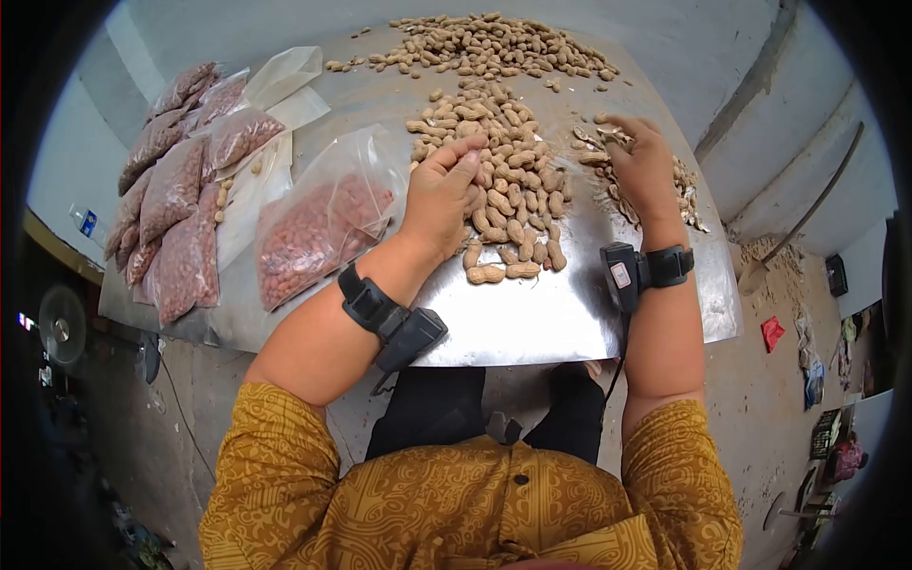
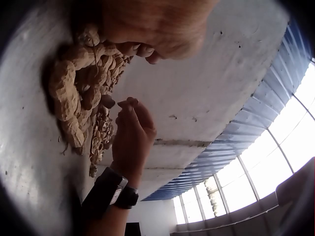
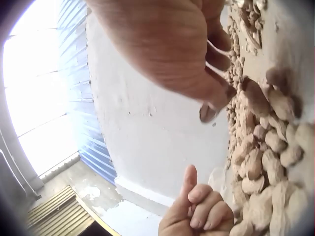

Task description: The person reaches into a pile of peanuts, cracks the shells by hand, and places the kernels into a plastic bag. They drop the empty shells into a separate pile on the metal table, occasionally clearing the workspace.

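Observation:
A long heap of unshelled peanuts (image 1: pixel 513 180) runs down the middle of the metal table. My left hand (image 1: pixel 445 195) is at the heap's left side, its fingers curled in the right wrist view, with nothing visible in its grasp. Across the heap, my right hand (image 1: pixel 646 166) hangs over a pile of empty peanut shells (image 1: pixel 686 190) with fingers bent and apart. A piece of shell (image 2: pixel 107 101) shows in the air just off the right fingertips in the left wrist view. Blurred brown shell pieces (image 3: pixel 256 96) appear below that hand in the right wrist view.
An open clear bag of shelled peanut kernels (image 1: pixel 318 233) lies left of my left forearm. Several filled bags (image 1: pixel 171 190) are stacked at the table's left. More unshelled peanuts (image 1: pixel 494 46) spread along the far edge. A long-handled shovel (image 1: pixel 755 275) leans at the right wall.

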### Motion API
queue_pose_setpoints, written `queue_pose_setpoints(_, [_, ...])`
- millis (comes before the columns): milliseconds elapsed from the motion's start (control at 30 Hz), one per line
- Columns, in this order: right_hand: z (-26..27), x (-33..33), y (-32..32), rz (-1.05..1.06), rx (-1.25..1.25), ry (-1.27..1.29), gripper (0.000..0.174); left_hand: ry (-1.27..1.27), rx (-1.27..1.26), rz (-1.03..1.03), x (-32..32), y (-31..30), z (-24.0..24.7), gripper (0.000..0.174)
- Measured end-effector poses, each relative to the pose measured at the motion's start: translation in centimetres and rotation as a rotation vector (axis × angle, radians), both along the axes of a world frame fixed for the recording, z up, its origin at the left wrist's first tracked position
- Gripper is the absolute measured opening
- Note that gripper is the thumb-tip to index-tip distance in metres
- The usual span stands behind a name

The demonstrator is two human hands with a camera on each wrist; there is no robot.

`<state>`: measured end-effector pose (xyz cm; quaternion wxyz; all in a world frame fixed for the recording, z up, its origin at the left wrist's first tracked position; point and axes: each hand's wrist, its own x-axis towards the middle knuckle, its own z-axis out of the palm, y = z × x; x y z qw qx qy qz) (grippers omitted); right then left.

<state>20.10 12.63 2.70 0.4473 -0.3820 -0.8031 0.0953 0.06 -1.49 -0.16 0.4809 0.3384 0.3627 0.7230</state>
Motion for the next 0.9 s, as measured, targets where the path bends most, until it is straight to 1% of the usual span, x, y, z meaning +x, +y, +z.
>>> queue_pose_setpoints(67, [0.6,0.6,-0.2,-0.078,0.005,-0.05,0.023,0.0,-0.003,0.002,0.1,0.0,0.0,0.025])
queue_pose_setpoints(167, [0.5,0.1,-1.0,0.167,-0.114,-0.139,0.027,-0.008,0.012,-0.01,0.1,0.1,-0.1,0.025])
queue_pose_setpoints(200, [0.8,-0.1,-1.7,0.22,-0.237,-0.21,0.029,-0.009,0.014,-0.01,0.1,0.1,-0.1,0.025])
queue_pose_setpoints(300, [0.0,-1.0,-2.2,0.311,-0.215,-0.359,0.03,-0.009,0.015,-0.013,-0.1,0.1,-0.2,0.026])
queue_pose_setpoints(333, [-0.2,-1.3,-2.3,0.344,-0.267,-0.341,0.028,-0.009,0.015,-0.014,-0.1,0.2,-0.3,0.027])
queue_pose_setpoints(367, [-0.5,-1.5,-2.1,0.356,-0.264,-0.346,0.028,-0.008,0.014,-0.016,0.0,0.2,-0.4,0.029])
queue_pose_setpoints(433, [-1.1,-1.9,-1.8,0.38,-0.259,-0.356,0.028,0.003,0.018,-0.025,0.1,0.2,-0.4,0.026])
queue_pose_setpoints(533, [-0.2,-1.8,-2.4,0.403,-0.355,-0.248,0.024,0.046,0.01,-0.017,0.1,0.3,-0.5,0.025])
queue_pose_setpoints(633, [0.6,-2.1,-3.3,0.485,-0.33,-0.066,0.023,0.168,0.011,-0.015,0.2,0.1,-0.5,0.028])
queue_pose_setpoints(733, [0.2,-2.9,-4.2,0.657,-0.339,0.185,0.026,0.327,0.011,-0.01,0.7,0.0,-0.4,0.032])
queue_pose_setpoints(800, [0.3,-3.1,-4.6,0.68,-0.375,0.178,0.027,0.448,0.018,-0.01,0.7,-0.1,-0.2,0.035])
queue_pose_setpoints(900, [0.3,-3.5,-5.0,0.733,-0.401,0.203,0.027,0.541,0.047,0.042,0.9,-0.1,-0.5,0.028])
